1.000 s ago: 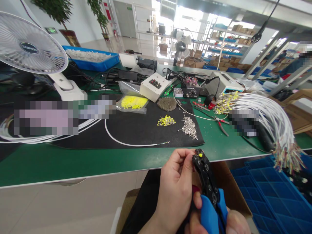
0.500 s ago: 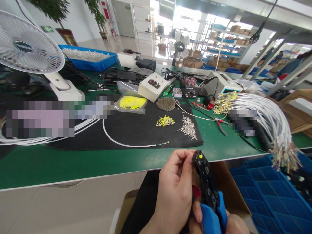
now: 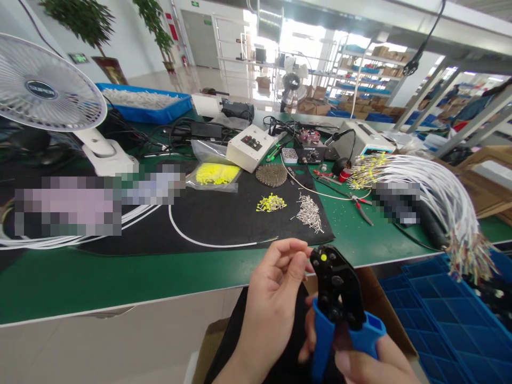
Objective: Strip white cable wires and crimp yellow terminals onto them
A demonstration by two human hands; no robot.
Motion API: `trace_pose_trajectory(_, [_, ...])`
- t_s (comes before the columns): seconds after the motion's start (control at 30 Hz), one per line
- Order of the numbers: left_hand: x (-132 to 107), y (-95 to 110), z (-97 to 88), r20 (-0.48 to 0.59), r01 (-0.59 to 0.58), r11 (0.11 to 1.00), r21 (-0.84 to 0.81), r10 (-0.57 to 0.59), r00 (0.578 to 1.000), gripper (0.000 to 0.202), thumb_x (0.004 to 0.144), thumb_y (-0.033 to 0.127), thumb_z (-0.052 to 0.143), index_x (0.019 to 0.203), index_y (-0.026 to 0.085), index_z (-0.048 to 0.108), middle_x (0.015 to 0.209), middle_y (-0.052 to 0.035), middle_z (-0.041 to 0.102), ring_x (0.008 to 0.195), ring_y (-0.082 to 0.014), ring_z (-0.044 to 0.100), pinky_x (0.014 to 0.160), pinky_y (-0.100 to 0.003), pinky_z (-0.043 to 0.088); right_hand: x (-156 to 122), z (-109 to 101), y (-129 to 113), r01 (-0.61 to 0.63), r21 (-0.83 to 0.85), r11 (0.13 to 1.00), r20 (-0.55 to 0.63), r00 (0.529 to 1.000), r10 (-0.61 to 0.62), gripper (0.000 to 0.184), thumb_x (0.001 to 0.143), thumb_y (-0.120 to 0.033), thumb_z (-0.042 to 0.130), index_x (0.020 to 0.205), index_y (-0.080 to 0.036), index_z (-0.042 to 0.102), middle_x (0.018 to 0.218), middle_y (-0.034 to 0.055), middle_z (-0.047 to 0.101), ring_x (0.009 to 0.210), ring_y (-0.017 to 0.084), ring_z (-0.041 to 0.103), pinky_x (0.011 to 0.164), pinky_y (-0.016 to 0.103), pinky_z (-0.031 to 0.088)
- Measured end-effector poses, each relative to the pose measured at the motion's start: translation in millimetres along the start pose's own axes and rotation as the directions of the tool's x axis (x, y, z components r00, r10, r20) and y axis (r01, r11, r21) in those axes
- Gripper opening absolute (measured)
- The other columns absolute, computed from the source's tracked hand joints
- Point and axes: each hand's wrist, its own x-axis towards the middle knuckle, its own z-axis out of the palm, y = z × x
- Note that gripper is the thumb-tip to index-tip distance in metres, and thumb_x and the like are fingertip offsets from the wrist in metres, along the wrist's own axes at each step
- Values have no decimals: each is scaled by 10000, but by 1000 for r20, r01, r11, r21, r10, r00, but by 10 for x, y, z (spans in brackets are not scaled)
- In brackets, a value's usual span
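My right hand (image 3: 372,365) is wrapped round the blue-handled crimping pliers (image 3: 338,282), held in front of the bench edge with the black head upward. The blue handles stand spread. A small yellow piece (image 3: 324,257) shows at the jaws; whether it is a terminal sleeve I cannot tell. Just left of the jaws is my left hand (image 3: 276,288), fingers curled and thumb near the fingertips; anything between them is hidden. Beyond the hands, a white cable (image 3: 212,244) with a stripped end lies on the black mat (image 3: 224,218). Yellow-collared terminals (image 3: 271,202) and bare metal pins (image 3: 309,213) lie piled there.
A bag of yellow pieces (image 3: 216,174) and a white box (image 3: 250,146) sit behind the mat. To the right are red-handled cutters (image 3: 361,208) and a thick bundle of white cables (image 3: 436,186). A fan (image 3: 52,85) stands at left; blue crates (image 3: 452,304) are at lower right.
The pliers have turned to show more of their flat side, and their handles are wider apart. My left hand has shifted slightly left, with its fingertips a little away from the jaws.
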Motion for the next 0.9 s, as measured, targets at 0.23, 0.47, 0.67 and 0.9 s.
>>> trace_pose_trajectory(0.23, [43, -160, -311, -115, -6, 999, 42, 11, 993, 253, 957, 424, 681, 1121, 247, 604, 924, 22, 717, 834, -90, 637, 777, -161, 513, 386, -460, -286, 293, -950, 107, 188, 811, -555, 809, 726, -71, 593, 1510, -187, 428, 1349, 140, 554, 1234, 316, 538, 1054, 477, 486])
trace_pose_trajectory(0.47, [27, -142, -408, -156, -9, 991, 134, 30, 987, 247, 963, 435, 665, 1105, 241, 608, 940, 12, 724, 849, -107, 651, 792, -189, 525, 536, -437, -345, 286, -954, -90, 276, 719, -638, 756, 689, -96, 590, 1440, -119, 504, 1282, 150, 600, 1177, 326, 571, 991, 488, 521])
trace_pose_trajectory(0.67, [111, -143, -624, -182, -78, 929, 363, 153, 971, 201, 982, 424, 635, 1098, 262, 612, 994, 7, 718, 913, -142, 671, 831, -252, 534, 623, -431, -272, 326, -944, 54, 214, 728, -651, 758, 693, -82, 600, 1436, -190, 502, 1284, 128, 614, 1175, 319, 593, 981, 480, 524])
trace_pose_trajectory(0.9, [545, -235, -1037, 244, -336, 151, 930, 431, 869, 167, 1003, 266, 594, 1152, 217, 652, 1176, -69, 666, 1146, -239, 561, 1001, -410, 462, 896, -351, -119, 229, -521, 822, -293, 857, -424, 310, 892, -387, 744, 1102, -258, 556, 1128, 48, 727, 994, 239, 716, 883, 365, 546])
